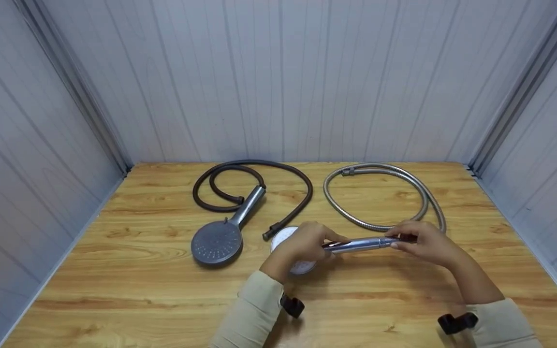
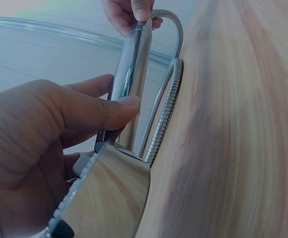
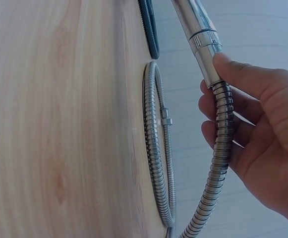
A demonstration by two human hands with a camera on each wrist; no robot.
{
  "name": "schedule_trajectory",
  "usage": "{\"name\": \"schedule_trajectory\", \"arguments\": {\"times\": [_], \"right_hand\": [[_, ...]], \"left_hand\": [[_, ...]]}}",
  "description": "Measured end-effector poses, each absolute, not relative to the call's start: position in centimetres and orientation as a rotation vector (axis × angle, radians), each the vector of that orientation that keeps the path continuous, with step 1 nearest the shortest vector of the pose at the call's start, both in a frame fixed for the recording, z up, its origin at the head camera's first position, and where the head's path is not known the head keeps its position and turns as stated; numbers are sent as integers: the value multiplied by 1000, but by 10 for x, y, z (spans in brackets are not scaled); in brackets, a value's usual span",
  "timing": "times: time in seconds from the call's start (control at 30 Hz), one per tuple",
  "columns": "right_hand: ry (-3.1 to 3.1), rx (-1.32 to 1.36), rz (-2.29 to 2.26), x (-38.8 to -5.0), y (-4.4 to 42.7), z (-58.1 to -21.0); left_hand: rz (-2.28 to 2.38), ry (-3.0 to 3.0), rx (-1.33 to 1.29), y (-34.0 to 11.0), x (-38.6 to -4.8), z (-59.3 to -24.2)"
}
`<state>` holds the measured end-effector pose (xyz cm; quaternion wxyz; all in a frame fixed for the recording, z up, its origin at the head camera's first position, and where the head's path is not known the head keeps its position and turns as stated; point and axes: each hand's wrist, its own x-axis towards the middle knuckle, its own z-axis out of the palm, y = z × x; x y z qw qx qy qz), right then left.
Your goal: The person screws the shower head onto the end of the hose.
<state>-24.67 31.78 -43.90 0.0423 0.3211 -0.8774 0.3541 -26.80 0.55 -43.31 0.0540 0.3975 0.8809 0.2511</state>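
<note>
My left hand (image 1: 305, 243) grips the handle of a chrome shower head (image 1: 359, 244) above the table, thumb on one side and fingers on the other. Its round white spray face is partly hidden behind that hand. My right hand (image 1: 426, 242) pinches the metal end fitting (image 3: 209, 64) of a silver flexible shower hose (image 3: 210, 191), with the thumb on it and fingers behind. The fitting sits against the handle's end; how tightly they are joined I cannot tell. From there the hose runs down to a loop on the table.
A dark grey shower head (image 1: 216, 242) lies left on the wooden table (image 1: 153, 299), its handle end meeting a coiled black hose (image 1: 307, 186). The silver hose's other end fitting (image 1: 347, 171) rests near the back. Panelled walls (image 1: 278, 82) enclose the back and both sides.
</note>
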Motion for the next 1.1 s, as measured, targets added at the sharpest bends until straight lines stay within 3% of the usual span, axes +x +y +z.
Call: {"name": "schedule_trajectory", "arguments": {"times": [1.1], "right_hand": [[-2870, 881, 1165, -244, 317, -433]], "left_hand": [[725, 2695, 1280, 5, -269, -433]]}}
